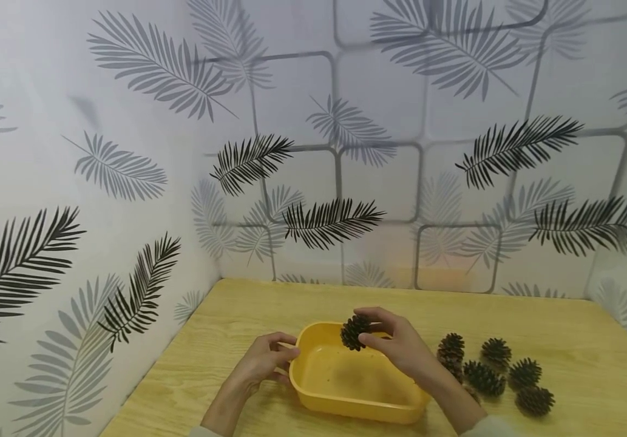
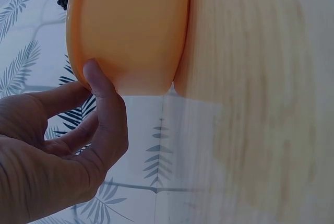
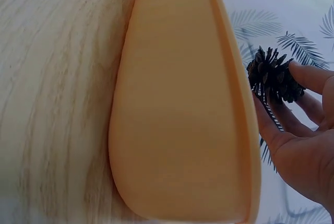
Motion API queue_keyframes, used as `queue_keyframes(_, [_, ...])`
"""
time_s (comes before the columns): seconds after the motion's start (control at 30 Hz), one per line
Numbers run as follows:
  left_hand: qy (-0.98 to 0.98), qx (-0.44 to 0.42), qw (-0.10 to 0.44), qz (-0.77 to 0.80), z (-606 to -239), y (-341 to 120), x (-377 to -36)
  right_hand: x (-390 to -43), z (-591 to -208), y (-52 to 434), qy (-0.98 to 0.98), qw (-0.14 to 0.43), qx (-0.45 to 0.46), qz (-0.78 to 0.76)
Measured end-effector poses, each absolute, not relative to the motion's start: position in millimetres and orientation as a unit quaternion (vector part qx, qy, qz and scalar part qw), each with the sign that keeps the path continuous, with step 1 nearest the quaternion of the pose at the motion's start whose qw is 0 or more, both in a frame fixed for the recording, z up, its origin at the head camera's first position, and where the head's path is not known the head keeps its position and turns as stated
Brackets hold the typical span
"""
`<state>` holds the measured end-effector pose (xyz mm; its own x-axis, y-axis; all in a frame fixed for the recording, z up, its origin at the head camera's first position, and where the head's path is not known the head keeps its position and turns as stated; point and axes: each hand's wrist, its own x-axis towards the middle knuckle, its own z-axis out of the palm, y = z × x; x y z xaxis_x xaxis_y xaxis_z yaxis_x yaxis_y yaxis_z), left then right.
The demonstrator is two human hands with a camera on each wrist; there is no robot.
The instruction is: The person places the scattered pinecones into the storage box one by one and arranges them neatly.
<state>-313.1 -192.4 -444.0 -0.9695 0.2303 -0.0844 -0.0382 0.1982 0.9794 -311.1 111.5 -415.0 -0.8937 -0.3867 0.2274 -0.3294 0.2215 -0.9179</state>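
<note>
A yellow plastic basin (image 1: 354, 408) stands on the table, a few small dark specks inside it. At its left end my left hand (image 1: 266, 359) pinches the rim; the left wrist view shows the thumb (image 2: 99, 80) against the outer wall and a finger at the edge. Above the basin's far side, my right hand (image 1: 403, 347) holds a dark brown pine cone (image 1: 354, 332) between thumb and fingers. In the right wrist view the pine cone (image 3: 274, 75), scales spread, appears just beyond the basin's rim (image 3: 250, 130).
Several loose pine cones (image 1: 485, 377) lie grouped on the wood-grain table (image 1: 269, 303), right of the basin and beside my right forearm. Walls with a feather pattern (image 1: 379, 182) rise behind the table and along its left side.
</note>
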Motion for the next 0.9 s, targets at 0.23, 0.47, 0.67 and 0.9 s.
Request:
queue_keyframes(0.23, [0.767, 0.071, 0.108, 0.628, -443.0, -193.0, -312.7, -313.2, -419.3, 101.0, 0.776, 0.030, -0.220, -0.591])
queue_keyframes(0.47, [0.765, 0.056, 0.109, 0.632, -443.1, -193.0, -312.5, -317.6, -426.6, 88.6, 0.788, 0.030, -0.200, -0.581])
queue_keyframes(0.67, [0.764, 0.062, 0.110, 0.633, -442.9, -193.6, -310.9, -319.3, -431.3, 80.3, 0.796, 0.021, -0.183, -0.577])
queue_keyframes(0.9, [0.766, 0.059, 0.107, 0.631, -442.7, -193.2, -309.5, -322.0, -435.3, 68.8, 0.797, 0.014, -0.171, -0.579])
